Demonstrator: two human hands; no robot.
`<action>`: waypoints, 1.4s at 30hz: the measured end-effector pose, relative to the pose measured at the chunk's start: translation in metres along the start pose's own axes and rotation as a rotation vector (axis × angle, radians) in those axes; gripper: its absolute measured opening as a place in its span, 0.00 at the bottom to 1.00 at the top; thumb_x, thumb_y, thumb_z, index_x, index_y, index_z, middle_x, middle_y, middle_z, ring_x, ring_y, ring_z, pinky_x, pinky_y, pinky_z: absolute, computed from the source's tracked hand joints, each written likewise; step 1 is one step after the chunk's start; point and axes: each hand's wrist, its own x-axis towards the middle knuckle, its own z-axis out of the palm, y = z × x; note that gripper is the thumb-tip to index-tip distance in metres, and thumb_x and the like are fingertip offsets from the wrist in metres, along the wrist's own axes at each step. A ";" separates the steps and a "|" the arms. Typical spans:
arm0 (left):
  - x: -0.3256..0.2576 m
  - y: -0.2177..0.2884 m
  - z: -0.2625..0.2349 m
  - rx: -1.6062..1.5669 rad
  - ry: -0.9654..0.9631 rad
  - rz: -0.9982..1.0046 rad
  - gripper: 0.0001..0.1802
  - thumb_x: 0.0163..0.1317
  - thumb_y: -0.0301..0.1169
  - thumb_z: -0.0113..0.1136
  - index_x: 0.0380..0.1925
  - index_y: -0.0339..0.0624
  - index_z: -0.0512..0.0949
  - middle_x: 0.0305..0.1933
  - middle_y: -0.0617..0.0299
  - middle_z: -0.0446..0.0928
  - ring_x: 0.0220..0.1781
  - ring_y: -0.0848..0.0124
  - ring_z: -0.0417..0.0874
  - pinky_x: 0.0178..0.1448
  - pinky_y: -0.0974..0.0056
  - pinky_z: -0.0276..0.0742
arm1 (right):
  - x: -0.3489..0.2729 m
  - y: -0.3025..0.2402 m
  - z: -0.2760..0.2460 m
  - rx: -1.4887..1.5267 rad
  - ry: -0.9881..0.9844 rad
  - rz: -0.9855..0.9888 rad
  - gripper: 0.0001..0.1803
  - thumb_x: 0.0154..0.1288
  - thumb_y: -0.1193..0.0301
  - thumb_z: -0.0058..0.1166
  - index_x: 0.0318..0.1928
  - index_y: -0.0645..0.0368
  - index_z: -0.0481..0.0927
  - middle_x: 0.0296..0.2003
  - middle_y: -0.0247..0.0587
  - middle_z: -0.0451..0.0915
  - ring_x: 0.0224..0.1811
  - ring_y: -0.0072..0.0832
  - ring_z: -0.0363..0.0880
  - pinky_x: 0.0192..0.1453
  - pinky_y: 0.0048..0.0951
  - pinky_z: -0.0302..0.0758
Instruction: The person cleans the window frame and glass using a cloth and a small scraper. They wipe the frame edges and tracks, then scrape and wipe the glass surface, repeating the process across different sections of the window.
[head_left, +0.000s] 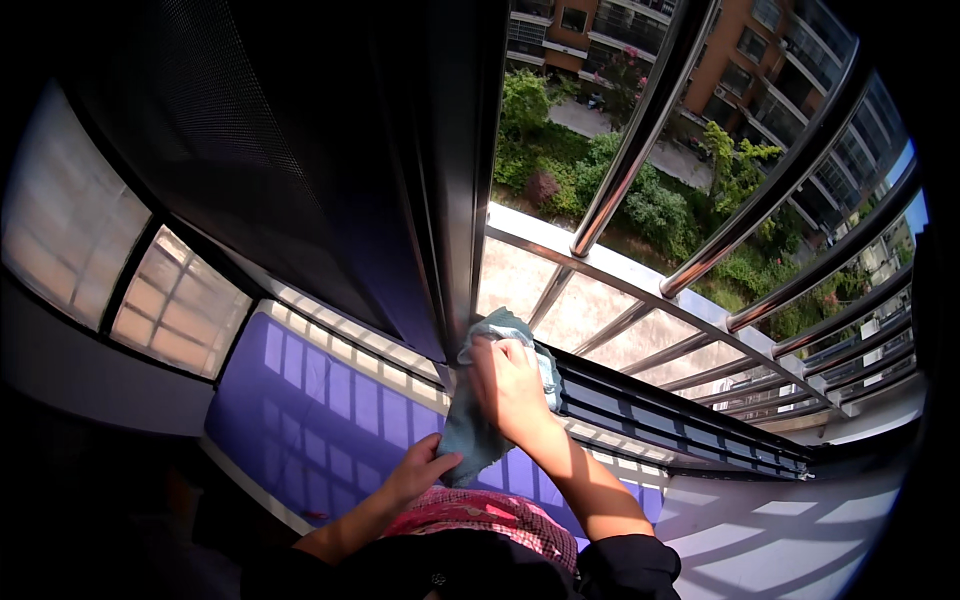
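No packages, labels, signs or screens show anywhere in this view.

I'm at an open window high up in an apartment home. Past the sliding window frame (pixel 455 180) in the middle of the picture, steel security bars (pixel 640 130) fill the upper right, with residential blocks (pixel 760 50) and garden trees (pixel 640 200) far below. A tiled sill (pixel 330 400) runs across the lower left.

cloth (pixel 470 425): middle hidden under right hand (pixel 512 385); window track (pixel 660 420): near end covered by cloth
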 end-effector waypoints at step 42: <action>0.020 0.081 0.059 0.827 0.240 0.938 0.30 0.52 0.20 0.58 0.58 0.39 0.63 0.59 0.46 0.66 0.46 0.55 0.78 0.45 0.62 0.77 | 0.017 0.020 -0.019 0.238 -0.176 -0.159 0.13 0.42 0.69 0.59 0.31 0.61 0.76 0.34 0.42 0.73 0.38 0.42 0.70 0.43 0.38 0.68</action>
